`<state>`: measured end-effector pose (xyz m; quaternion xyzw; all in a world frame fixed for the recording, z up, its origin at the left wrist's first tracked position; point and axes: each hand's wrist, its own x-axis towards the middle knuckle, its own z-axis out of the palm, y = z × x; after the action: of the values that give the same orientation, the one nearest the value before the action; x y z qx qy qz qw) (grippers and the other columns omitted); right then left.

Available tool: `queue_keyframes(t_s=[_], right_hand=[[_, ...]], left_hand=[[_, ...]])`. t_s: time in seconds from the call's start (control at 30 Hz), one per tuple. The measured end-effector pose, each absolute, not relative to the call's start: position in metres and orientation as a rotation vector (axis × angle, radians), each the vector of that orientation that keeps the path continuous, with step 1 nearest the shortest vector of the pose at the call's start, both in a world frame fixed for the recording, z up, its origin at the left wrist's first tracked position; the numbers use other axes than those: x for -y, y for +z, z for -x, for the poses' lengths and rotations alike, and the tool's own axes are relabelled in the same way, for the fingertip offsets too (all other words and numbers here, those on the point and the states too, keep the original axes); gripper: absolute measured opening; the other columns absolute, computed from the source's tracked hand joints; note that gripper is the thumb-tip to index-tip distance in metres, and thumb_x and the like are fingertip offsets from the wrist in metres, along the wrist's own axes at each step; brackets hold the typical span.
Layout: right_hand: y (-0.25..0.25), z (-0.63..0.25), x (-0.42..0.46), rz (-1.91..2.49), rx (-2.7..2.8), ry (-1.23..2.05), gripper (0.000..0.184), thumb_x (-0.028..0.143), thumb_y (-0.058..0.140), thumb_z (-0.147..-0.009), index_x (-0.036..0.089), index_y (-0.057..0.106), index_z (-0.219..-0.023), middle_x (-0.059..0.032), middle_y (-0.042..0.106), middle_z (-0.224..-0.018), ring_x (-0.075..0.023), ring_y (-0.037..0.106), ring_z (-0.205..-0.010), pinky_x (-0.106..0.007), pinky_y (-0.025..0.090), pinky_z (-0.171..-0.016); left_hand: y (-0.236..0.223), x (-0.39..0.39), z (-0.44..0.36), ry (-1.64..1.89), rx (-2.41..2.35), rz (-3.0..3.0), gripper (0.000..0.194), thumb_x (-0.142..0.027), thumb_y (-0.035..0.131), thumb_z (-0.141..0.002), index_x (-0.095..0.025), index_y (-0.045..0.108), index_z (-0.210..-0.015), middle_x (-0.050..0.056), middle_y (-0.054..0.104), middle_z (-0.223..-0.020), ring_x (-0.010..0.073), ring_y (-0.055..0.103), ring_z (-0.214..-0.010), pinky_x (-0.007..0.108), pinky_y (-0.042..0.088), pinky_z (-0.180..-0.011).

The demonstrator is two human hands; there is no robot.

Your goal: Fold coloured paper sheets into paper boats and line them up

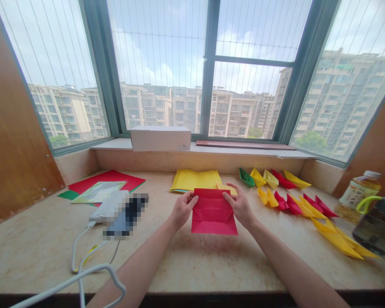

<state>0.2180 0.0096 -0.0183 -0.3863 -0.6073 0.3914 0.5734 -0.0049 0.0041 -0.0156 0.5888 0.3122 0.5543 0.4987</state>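
Observation:
A red sheet of folded paper (pixel 213 214) with crease lines is held up between my two hands, over the stone counter. My left hand (pixel 182 209) pinches its upper left corner, thumb in front. At the upper right corner my right hand (pixel 240 206) grips it the same way, fingers behind the paper. Just beyond lies a stack of yellow paper (pixel 195 179), with a green-blue edge showing under it. To the right stand several folded paper boats, among them a green boat (pixel 246 177), a red boat (pixel 282 179) and a yellow boat (pixel 336 239).
On the left, red paper sheets (pixel 105 177) lie behind a white power bank (pixel 111 205) and a blurred-out dark object (pixel 125 216). A white cable (pixel 96 269) runs to the front edge. A drink bottle (pixel 361 188) and a dark jug (pixel 377 226) stand far right. A white box (pixel 160 139) rests on the sill.

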Motion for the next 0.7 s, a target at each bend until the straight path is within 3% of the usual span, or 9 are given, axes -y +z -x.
queue_keyframes(t_s=[0.07,0.13,0.23,0.3,0.37,0.43,0.57,0.7], right_hand=[[-0.019,-0.216,-0.01,0.858,1.312,0.999,0.071,0.057,0.069,-0.076,0.022,0.04,-0.13,0.0022,0.069,-0.062,-0.0193,0.065,-0.052,-0.026,0.05,-0.047],[-0.02,-0.216,-0.01,0.842,1.266,1.022,0.063,0.057,0.072,-0.073,0.023,0.05,-0.12,0.0026,0.069,-0.061,-0.0175,0.064,-0.049,-0.024,0.049,-0.045],[-0.019,-0.217,-0.011,0.855,1.276,1.007,0.048,0.057,0.074,-0.07,0.019,0.065,-0.098,-0.0016,0.073,-0.069,-0.0185,0.067,-0.058,-0.026,0.053,-0.05],[-0.017,-0.22,-0.01,0.866,1.313,1.015,0.046,0.053,0.079,-0.066,0.018,0.071,-0.096,-0.0056,0.076,-0.084,-0.0217,0.071,-0.074,-0.03,0.057,-0.063],[-0.016,-0.223,-0.01,0.871,1.393,1.056,0.051,0.047,0.084,-0.063,0.018,0.074,-0.104,-0.0082,0.076,-0.1,-0.0255,0.071,-0.09,-0.036,0.058,-0.078],[-0.016,-0.227,-0.01,0.867,1.462,1.098,0.06,0.045,0.085,-0.062,0.019,0.071,-0.114,-0.0098,0.074,-0.111,-0.028,0.069,-0.099,-0.041,0.057,-0.086],[-0.022,-0.231,-0.015,0.931,1.494,1.011,0.067,0.051,0.081,-0.064,0.016,0.068,-0.121,-0.0116,0.074,-0.11,-0.0283,0.07,-0.093,-0.043,0.059,-0.08],[-0.025,-0.23,-0.018,1.012,1.638,0.718,0.05,0.049,0.074,-0.074,0.016,0.074,-0.111,-0.0105,0.075,-0.098,-0.0249,0.069,-0.083,-0.04,0.057,-0.073]], left_hand=[[-0.015,-0.003,0.005,1.351,-0.754,-1.398,0.045,-0.045,0.067,-0.081,-0.015,0.06,-0.114,0.0,0.067,-0.07,0.0154,0.063,-0.065,0.028,0.051,-0.066],[-0.015,-0.002,0.005,1.368,-0.757,-1.415,0.05,-0.045,0.063,-0.084,-0.017,0.055,-0.125,-0.003,0.062,-0.063,0.0116,0.058,-0.056,0.023,0.047,-0.058],[-0.014,-0.002,0.007,1.425,-0.803,-1.537,0.034,-0.041,0.061,-0.085,-0.016,0.067,-0.107,0.0,0.066,-0.068,0.0119,0.059,-0.061,0.023,0.048,-0.062],[-0.014,-0.004,0.01,1.458,-0.845,-1.593,0.025,-0.037,0.064,-0.083,-0.015,0.073,-0.091,0.004,0.072,-0.08,0.0154,0.064,-0.076,0.026,0.05,-0.072],[-0.015,-0.006,0.012,1.458,-0.857,-1.598,0.025,-0.034,0.066,-0.081,-0.015,0.074,-0.095,0.007,0.074,-0.095,0.0189,0.066,-0.089,0.028,0.051,-0.082],[-0.017,-0.01,0.015,1.44,-0.864,-1.62,0.037,-0.036,0.067,-0.08,-0.015,0.071,-0.111,0.008,0.074,-0.107,0.0211,0.067,-0.096,0.032,0.053,-0.084],[-0.022,-0.019,0.017,1.431,-0.925,-1.695,0.042,-0.038,0.067,-0.078,-0.012,0.07,-0.111,0.011,0.075,-0.106,0.0231,0.069,-0.093,0.036,0.055,-0.085],[-0.022,-0.019,0.017,1.466,-1.011,-1.769,0.026,-0.034,0.065,-0.081,-0.014,0.074,-0.096,0.009,0.076,-0.096,0.0219,0.069,-0.088,0.035,0.054,-0.084]])
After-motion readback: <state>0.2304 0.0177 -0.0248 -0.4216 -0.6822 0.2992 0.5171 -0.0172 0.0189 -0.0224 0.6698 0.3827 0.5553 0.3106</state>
